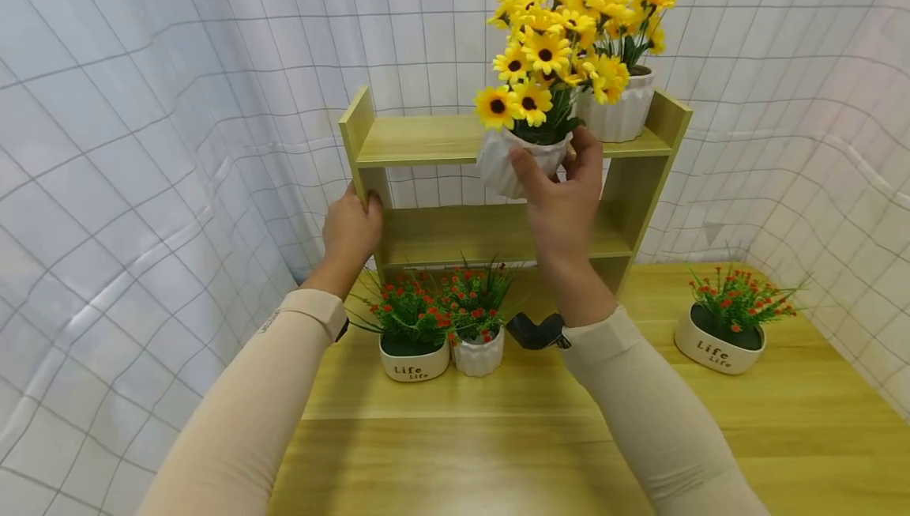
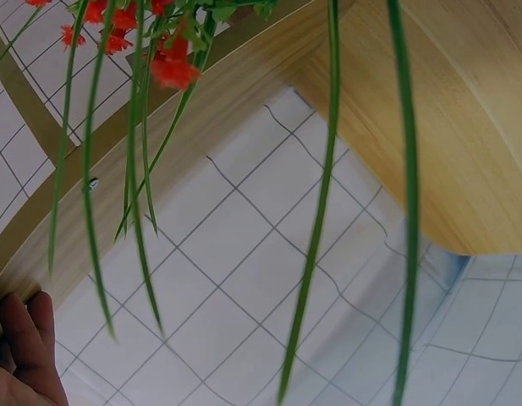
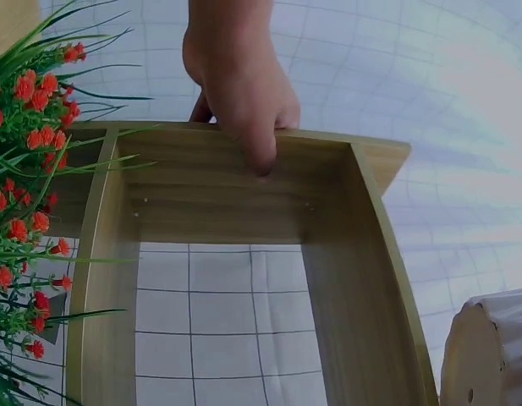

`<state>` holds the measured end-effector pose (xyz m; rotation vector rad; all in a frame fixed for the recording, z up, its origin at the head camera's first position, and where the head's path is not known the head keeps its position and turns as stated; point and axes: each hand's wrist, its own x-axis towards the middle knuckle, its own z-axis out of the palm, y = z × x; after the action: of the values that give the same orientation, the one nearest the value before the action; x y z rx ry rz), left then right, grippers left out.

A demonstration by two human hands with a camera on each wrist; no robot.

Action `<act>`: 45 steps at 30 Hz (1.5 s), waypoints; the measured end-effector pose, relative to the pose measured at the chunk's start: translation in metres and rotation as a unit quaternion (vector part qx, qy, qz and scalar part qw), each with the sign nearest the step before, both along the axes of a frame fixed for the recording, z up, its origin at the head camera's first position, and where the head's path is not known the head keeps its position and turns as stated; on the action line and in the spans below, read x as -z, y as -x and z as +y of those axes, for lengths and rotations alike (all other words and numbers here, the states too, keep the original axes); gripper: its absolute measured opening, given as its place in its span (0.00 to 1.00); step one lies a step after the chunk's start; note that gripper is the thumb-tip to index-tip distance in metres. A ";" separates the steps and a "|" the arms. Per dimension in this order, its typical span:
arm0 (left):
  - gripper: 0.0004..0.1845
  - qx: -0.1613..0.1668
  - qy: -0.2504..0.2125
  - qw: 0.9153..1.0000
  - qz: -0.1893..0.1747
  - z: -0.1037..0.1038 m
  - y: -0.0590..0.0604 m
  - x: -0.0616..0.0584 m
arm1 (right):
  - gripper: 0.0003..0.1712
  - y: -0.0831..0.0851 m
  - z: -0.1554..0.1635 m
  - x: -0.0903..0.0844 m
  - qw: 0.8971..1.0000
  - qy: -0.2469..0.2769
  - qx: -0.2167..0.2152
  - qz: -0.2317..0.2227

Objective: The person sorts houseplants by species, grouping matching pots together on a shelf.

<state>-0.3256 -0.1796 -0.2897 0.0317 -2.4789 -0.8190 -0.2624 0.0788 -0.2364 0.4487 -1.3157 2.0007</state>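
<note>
A wooden two-tier shelf (image 1: 434, 141) stands at the back of the table. My left hand (image 1: 353, 224) grips its left side panel; the right wrist view shows that hand (image 3: 239, 85) curled over the panel's edge, and the left wrist view shows only its fingertips (image 2: 24, 342). My right hand (image 1: 554, 176) holds a white ribbed pot of yellow sunflowers (image 1: 501, 172) in front of the top board's edge, thumb on the left and fingers on the right. The pot's base (image 3: 489, 355) shows in the right wrist view. A second sunflower pot (image 1: 617, 113) stands on the top board at the right.
Two white pots of red flowers (image 1: 415, 342) (image 1: 478, 338) stand on the wooden table (image 1: 498, 437) below the shelf. A third pot (image 1: 720, 338) sits at the right. A white gridded cloth (image 1: 142, 145) hangs close all round.
</note>
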 end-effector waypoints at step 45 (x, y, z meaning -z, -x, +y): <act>0.23 -0.001 0.004 1.000 -0.006 0.001 -0.001 -0.001 | 0.46 0.049 -0.066 -0.056 0.936 -0.290 0.078 -0.185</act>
<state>-0.3246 -0.1787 -0.2888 0.0367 -2.4938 -0.8095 -0.3119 0.0129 -0.1800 0.2178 -2.1230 1.5848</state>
